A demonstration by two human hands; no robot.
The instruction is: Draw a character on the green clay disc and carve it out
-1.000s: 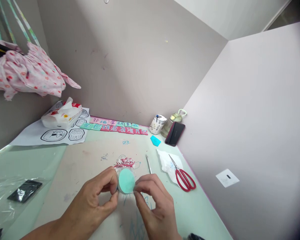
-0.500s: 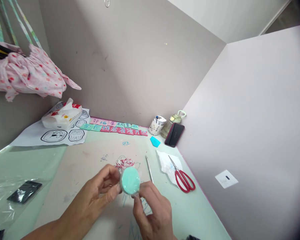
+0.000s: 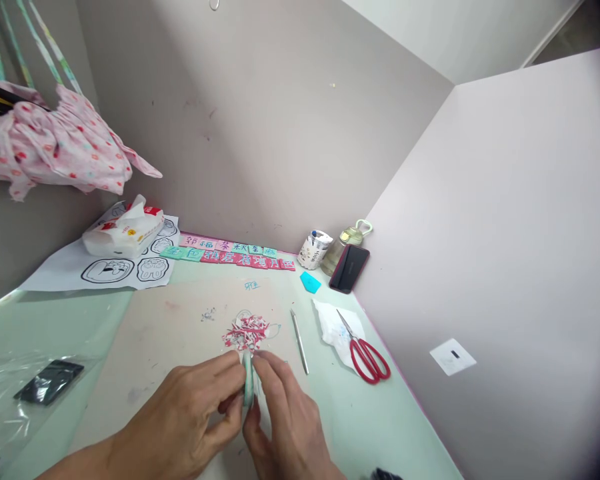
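Edge-on between my two hands is a round mint-green disc (image 3: 249,381); clear film showed around it a moment ago. My left hand (image 3: 203,400) grips its left side between thumb and fingers. From the right, the thumb and fingertips of my right hand (image 3: 285,413) close on the same disc. Just beyond my fingertips lies a small heap of red and white paper scraps (image 3: 247,331). A slim silver craft knife or pen (image 3: 300,341) rests to the right of the heap.
Red-handled scissors (image 3: 365,353) lie on a white tissue (image 3: 333,327) at the right. Behind them are a phone (image 3: 349,269), a bottle (image 3: 334,253), a white cup (image 3: 314,250) and a blue paper piece (image 3: 310,282). Lettered cards (image 3: 237,259) and a tissue pack (image 3: 125,233) line the back.
The disc has turned from showing its flat face to standing edge-on. Both hands have drawn closer together, and more of the scrap heap shows.
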